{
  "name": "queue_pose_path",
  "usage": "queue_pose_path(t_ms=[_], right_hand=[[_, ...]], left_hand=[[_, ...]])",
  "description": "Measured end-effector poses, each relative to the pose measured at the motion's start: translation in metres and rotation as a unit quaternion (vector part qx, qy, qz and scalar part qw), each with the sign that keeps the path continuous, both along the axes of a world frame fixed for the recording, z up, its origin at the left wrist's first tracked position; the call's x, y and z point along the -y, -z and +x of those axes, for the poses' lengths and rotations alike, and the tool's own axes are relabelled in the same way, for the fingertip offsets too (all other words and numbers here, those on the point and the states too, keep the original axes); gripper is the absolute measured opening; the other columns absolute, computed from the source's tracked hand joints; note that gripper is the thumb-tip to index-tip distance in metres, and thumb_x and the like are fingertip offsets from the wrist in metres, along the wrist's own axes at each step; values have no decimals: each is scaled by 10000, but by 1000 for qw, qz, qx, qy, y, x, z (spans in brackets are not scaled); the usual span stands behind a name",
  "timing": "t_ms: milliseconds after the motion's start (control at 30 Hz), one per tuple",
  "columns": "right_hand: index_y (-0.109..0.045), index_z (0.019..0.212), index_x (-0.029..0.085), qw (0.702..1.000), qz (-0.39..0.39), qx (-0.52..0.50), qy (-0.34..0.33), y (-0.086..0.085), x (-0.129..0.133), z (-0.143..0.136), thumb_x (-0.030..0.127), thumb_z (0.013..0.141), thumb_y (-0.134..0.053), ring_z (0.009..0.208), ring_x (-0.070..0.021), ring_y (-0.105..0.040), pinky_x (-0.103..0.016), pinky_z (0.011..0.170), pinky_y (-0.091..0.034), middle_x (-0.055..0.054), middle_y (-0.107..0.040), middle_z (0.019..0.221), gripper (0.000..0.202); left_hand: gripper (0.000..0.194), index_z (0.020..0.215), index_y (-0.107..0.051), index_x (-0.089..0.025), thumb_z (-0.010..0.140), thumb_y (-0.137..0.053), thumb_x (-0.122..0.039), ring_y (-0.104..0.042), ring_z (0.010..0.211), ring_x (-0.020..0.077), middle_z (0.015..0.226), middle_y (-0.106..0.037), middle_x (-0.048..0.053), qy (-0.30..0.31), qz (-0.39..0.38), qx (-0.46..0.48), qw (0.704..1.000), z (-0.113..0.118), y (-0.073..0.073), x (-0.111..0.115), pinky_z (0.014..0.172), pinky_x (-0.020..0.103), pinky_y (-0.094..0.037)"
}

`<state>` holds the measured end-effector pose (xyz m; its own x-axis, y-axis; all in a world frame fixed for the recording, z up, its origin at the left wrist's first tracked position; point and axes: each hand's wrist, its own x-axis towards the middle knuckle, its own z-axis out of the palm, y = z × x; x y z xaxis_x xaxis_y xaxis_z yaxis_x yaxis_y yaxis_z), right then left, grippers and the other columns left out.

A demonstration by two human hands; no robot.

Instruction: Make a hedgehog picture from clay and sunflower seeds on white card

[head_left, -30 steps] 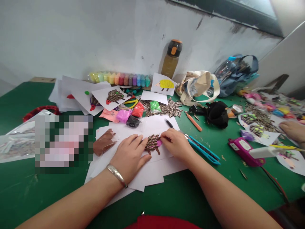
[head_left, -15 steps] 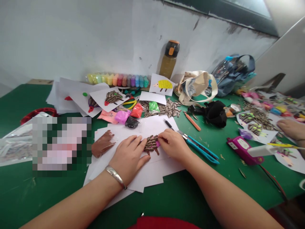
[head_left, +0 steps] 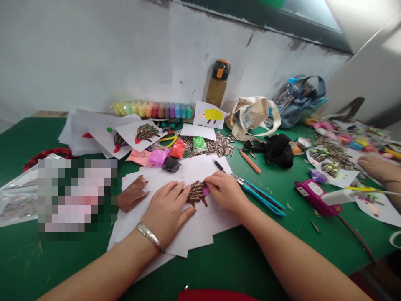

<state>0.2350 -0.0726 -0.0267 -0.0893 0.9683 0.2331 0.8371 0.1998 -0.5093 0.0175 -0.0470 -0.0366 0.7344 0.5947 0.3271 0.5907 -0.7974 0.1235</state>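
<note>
A hedgehog figure (head_left: 196,192) covered in sunflower seeds, with brown clay legs and a bit of pink clay (head_left: 206,190) at its right end, lies on stacked white paper (head_left: 200,228). My left hand (head_left: 166,211) rests flat on the paper, its fingers stretched out and touching the figure's left side. At the right end, my right hand (head_left: 224,190) has thumb and fingertips pinched against the pink clay; whatever sits between them is too small to make out. Brown clay (head_left: 133,194) in a wrapper lies left of my left hand.
A blue utility knife (head_left: 263,198), a pen (head_left: 218,165) and an orange tool (head_left: 249,161) lie right of the paper. Behind are clay packets (head_left: 158,156), a sunflower seed pile (head_left: 221,145) and a bottle (head_left: 217,85). A glue gun (head_left: 318,197) and another person's hand (head_left: 374,167) are at right.
The camera view has shifted a little, so the whole scene sits slightly lower and further left. Both hands stay at the hedgehog figure, with the right still pinching at its end.
</note>
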Motion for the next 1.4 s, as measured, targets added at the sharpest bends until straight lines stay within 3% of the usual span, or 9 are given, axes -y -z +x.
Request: queue_pose_path(t_ms=[433, 700, 867, 1100, 1233, 1400], right_hand=[[-733, 931, 198, 1000, -16, 6, -1, -1, -1, 1, 159, 907, -503, 840, -170, -620, -271, 766, -463, -56, -669, 873, 234], [-725, 963, 205, 995, 35, -30, 87, -17, -10, 29, 156, 891, -505, 887, -172, -629, -276, 805, -466, -53, -692, 939, 237], [-737, 908, 195, 991, -36, 58, 112, -29, -28, 41, 150, 885, -474, 896, -183, -632, -280, 797, -455, -67, -696, 986, 267], [-725, 1044, 175, 978, -23, 196, 72, -28, -72, 28, 77, 880, -412, 992, -178, -614, -248, 840, -428, -88, -685, 1071, 367], [-738, 972, 173, 968, -28, 243, 63, -20, -88, 25, 98, 870, -453, 947, -203, -612, -276, 796, -419, -103, -693, 976, 312], [-725, 823, 138, 950, -29, 307, 56, -18, -89, 14, 94, 846, -493, 938, -266, -590, -355, 783, -385, -154, -679, 929, 238]], left_hand=[[469, 1255, -595, -106, 897, -572, -407, -522, 1188, 327, 1265, -627, 152, -3, 6, 2, 1000, 0, 0, 0, 984, 496, -468], [452, 1240, -602, -109, 893, -579, -397, -539, 1169, 321, 1249, -637, 147, 3, 6, 9, 1000, 0, -3, -1, 977, 490, -469], [483, 1252, -600, -103, 863, -631, -388, -541, 1172, 327, 1263, -631, 153, -3, -4, -2, 1000, -1, -4, 0, 969, 485, -475], [500, 1263, -593, -127, 838, -666, -379, -544, 1175, 326, 1270, -631, 137, -18, -11, 1, 1000, -1, -2, 2, 969, 488, -476], [488, 1262, -593, -137, 852, -646, -397, -545, 1176, 318, 1271, -632, 131, -17, -18, 3, 1000, -1, -3, 3, 976, 474, -471], [494, 1273, -582, -144, 860, -632, -410, -544, 1174, 314, 1267, -634, 125, -19, -22, 13, 999, -1, -3, 4, 978, 469, -466]])
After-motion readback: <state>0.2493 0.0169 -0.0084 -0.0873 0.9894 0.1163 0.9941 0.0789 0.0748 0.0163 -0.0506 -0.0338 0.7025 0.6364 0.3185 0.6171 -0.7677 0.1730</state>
